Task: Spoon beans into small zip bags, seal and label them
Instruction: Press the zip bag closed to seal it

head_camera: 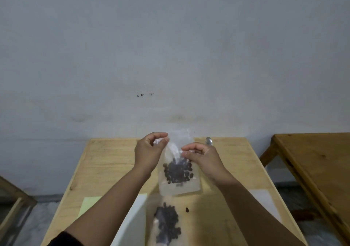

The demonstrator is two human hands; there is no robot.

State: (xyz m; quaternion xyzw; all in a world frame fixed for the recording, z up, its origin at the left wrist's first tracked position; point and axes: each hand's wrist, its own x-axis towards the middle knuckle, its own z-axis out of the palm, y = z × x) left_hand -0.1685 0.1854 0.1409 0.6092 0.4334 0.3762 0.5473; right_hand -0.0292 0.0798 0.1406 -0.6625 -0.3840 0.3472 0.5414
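A small clear zip bag [179, 175] with dark beans in its lower half hangs upright above the light wooden table [106, 162]. My left hand [149, 151] pinches the bag's top left corner. My right hand [200, 156] pinches the right side of its top edge. A second clear bag of dark beans [167, 223] lies flat on the table nearer to me. One loose bean [187, 210] rests on the wood to its right. A metal spoon [208, 141] shows just behind my right hand, mostly hidden.
A pale yellow sheet [89, 204] lies at the left. A white sheet [134, 221] sits beside the lying bag. Another pale sheet [263, 198] is at the right, under my forearm. A darker wooden table [310, 166] stands to the right. A grey wall lies behind.
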